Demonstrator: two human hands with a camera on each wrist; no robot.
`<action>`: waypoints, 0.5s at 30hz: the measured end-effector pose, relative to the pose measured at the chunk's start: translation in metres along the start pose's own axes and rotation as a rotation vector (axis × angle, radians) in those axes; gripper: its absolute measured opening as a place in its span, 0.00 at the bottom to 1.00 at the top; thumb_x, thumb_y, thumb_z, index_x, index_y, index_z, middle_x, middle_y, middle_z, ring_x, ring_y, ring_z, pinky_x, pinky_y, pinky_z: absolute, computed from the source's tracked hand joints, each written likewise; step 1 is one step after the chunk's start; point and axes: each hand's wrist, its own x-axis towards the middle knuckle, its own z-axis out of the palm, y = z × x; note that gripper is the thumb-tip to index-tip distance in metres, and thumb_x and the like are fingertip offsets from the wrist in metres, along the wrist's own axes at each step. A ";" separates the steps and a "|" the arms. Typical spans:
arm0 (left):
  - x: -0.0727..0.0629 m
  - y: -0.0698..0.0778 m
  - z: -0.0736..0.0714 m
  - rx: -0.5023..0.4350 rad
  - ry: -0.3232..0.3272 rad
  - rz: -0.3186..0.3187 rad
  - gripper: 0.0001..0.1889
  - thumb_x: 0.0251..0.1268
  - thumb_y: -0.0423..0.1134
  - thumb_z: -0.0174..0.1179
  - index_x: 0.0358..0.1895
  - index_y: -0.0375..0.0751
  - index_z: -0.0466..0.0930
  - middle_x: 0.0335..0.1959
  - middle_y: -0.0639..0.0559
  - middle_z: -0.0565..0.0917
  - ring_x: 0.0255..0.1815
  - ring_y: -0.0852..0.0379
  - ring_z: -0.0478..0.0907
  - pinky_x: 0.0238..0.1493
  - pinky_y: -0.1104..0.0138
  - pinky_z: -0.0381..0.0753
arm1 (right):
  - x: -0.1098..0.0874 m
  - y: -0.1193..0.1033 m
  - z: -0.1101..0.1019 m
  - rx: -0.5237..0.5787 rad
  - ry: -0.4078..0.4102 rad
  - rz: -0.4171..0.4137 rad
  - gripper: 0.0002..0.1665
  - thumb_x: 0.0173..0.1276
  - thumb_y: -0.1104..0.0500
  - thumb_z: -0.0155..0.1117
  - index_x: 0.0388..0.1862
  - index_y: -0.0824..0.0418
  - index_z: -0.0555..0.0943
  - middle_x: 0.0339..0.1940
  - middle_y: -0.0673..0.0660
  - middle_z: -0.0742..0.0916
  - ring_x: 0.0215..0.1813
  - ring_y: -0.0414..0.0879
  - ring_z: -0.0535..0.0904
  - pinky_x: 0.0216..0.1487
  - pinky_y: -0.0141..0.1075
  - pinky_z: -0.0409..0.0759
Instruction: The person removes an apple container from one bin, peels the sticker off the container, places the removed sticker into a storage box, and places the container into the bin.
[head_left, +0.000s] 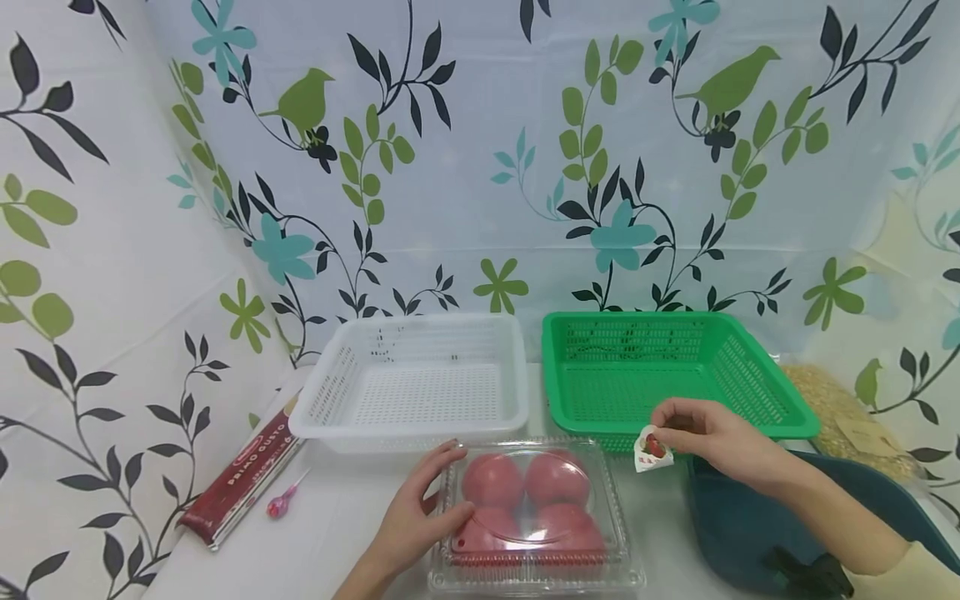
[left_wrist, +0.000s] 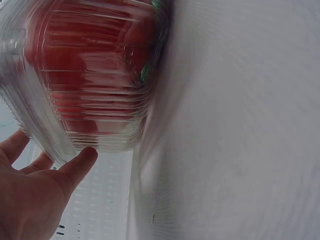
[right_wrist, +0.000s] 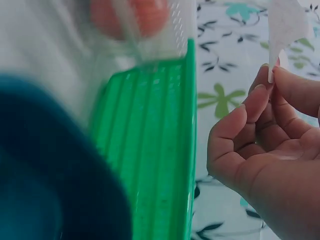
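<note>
A clear plastic clamshell box of large red tomatoes sits on the white table in front of me. My left hand rests at its left side, fingers extended along the edge and thumb over the lid. In the left wrist view, those fingertips touch the rim of the box. To the right of the box, my right hand pinches a small white paper label with a red picture between thumb and fingers. The label is held up near the front rim of the green basket; its plain side faces the right wrist camera.
A white basket stands behind the box, left of the green one. On the left lie a red PRIMO GUSTO packet and a pink lollipop. A dark blue basin and a bag of yellowish pieces are at right.
</note>
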 end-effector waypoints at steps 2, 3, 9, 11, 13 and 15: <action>0.000 0.001 -0.001 0.001 0.001 0.003 0.32 0.60 0.37 0.73 0.69 0.45 0.75 0.76 0.45 0.64 0.76 0.36 0.58 0.65 0.43 0.72 | -0.005 0.004 -0.007 -0.013 0.000 0.014 0.12 0.80 0.59 0.55 0.48 0.70 0.75 0.41 0.61 0.83 0.42 0.49 0.79 0.41 0.41 0.80; 0.000 0.001 -0.001 0.003 0.002 0.004 0.32 0.59 0.37 0.73 0.69 0.45 0.75 0.76 0.45 0.64 0.76 0.37 0.58 0.65 0.44 0.73 | -0.009 0.007 -0.011 -0.021 -0.002 0.022 0.12 0.80 0.60 0.55 0.48 0.70 0.75 0.42 0.61 0.83 0.42 0.49 0.79 0.41 0.41 0.80; -0.003 0.000 -0.001 0.004 0.002 0.010 0.32 0.59 0.36 0.73 0.68 0.40 0.74 0.75 0.44 0.65 0.75 0.39 0.59 0.65 0.48 0.75 | -0.026 0.019 -0.032 -0.069 -0.051 0.063 0.10 0.81 0.62 0.53 0.49 0.70 0.75 0.44 0.59 0.83 0.44 0.46 0.80 0.42 0.37 0.81; -0.003 0.000 -0.001 0.002 0.006 0.015 0.32 0.59 0.35 0.73 0.68 0.40 0.75 0.75 0.44 0.65 0.75 0.38 0.59 0.64 0.47 0.74 | -0.030 0.024 -0.038 -0.075 -0.081 0.075 0.10 0.80 0.63 0.53 0.48 0.70 0.75 0.44 0.59 0.83 0.43 0.46 0.80 0.41 0.37 0.81; -0.003 0.000 -0.001 0.000 0.009 0.015 0.32 0.59 0.36 0.73 0.68 0.42 0.75 0.75 0.44 0.65 0.75 0.38 0.59 0.64 0.46 0.74 | -0.035 0.030 -0.045 -0.075 -0.107 0.089 0.09 0.80 0.63 0.53 0.48 0.71 0.75 0.43 0.58 0.84 0.42 0.45 0.80 0.40 0.36 0.81; -0.002 0.000 -0.001 -0.002 0.010 0.015 0.31 0.59 0.36 0.73 0.68 0.45 0.76 0.75 0.45 0.65 0.75 0.38 0.59 0.65 0.46 0.73 | -0.039 0.037 -0.051 -0.077 -0.124 0.102 0.09 0.80 0.64 0.53 0.47 0.71 0.75 0.41 0.57 0.84 0.41 0.45 0.80 0.39 0.36 0.80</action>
